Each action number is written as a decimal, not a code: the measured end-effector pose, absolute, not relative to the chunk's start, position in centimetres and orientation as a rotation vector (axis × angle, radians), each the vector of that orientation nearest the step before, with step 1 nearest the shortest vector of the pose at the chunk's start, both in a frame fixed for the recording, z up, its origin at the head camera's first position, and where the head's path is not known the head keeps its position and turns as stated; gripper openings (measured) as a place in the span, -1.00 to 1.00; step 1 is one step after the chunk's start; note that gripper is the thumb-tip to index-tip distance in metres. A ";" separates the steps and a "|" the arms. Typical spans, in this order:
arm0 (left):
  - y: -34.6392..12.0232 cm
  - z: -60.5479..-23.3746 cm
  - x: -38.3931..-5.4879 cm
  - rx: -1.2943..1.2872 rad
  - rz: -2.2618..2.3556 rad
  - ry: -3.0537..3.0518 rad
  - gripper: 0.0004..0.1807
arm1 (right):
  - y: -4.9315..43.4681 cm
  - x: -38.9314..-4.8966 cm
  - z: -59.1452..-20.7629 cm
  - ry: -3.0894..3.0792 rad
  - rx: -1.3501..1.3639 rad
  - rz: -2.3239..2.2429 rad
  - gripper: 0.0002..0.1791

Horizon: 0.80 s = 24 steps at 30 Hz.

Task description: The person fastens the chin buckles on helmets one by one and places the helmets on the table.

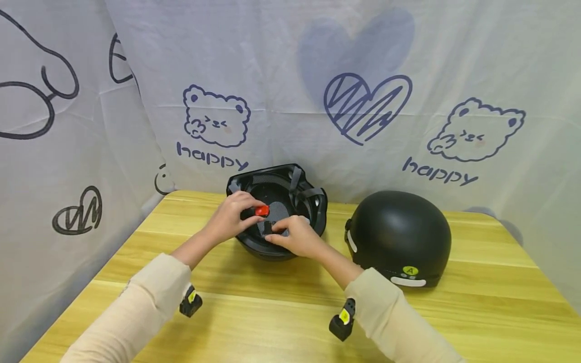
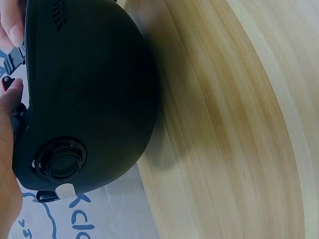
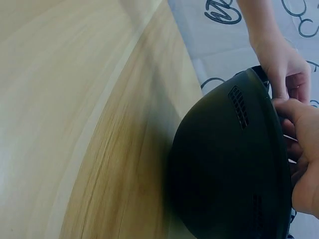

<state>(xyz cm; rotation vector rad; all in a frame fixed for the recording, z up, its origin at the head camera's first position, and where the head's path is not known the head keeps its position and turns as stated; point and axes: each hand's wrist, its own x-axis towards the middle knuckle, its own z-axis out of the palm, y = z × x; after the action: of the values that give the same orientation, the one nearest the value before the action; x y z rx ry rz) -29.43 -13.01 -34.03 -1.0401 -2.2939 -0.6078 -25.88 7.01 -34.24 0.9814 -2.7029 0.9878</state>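
A black helmet [image 1: 277, 252] lies upside down at the back of the table, its padded inside facing up. Over its opening, my left hand [image 1: 230, 216] pinches a red buckle half [image 1: 262, 210] between thumb and fingers. My right hand [image 1: 297, 234] pinches a black buckle clip [image 1: 268, 228] just to the right and nearer me. A small gap parts the two pieces. In the left wrist view, the clip [image 2: 15, 59] shows prongs pointing toward the red piece [image 2: 7, 83]. From the right wrist view, the helmet's shell [image 3: 229, 164] hides most of the fingers.
A second black helmet [image 1: 399, 237] stands dome up on the right, with a yellow "A" sticker [image 1: 410, 271]. Both rest on a wooden table [image 1: 254, 322]. A white cloth [image 1: 281, 60] with drawings hangs close behind. Grey straps [image 1: 295, 180] lie along the upturned helmet's far rim.
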 end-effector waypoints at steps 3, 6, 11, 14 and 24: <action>-13.0 -33.9 -29.4 -1.046 -0.596 -2.276 -0.70 | 6.9 -25.9 -34.2 -2.652 0.847 1.159 -0.81; -13.0 -33.9 -29.4 -1.047 -0.591 -2.264 -0.69 | 6.8 -26.1 -34.2 -2.598 0.716 1.308 -0.82; -13.2 -34.0 -29.5 -1.037 -0.593 -2.261 -0.68 | 6.8 -26.2 -34.0 -2.558 0.622 1.382 -0.78; -13.2 -34.0 -29.5 -1.038 -0.593 -2.267 -0.67 | 6.9 -26.3 -33.9 -2.540 0.623 1.373 -0.75; -13.1 -33.7 -29.5 -1.031 -0.591 -2.292 -0.66 | 7.0 -26.6 -33.9 -2.563 0.582 1.396 -0.82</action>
<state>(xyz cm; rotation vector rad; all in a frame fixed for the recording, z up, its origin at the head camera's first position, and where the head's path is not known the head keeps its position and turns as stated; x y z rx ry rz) -29.49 -13.07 -33.67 -1.0310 -2.2923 -0.5915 -26.58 7.00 -33.91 0.5820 -2.5631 1.3956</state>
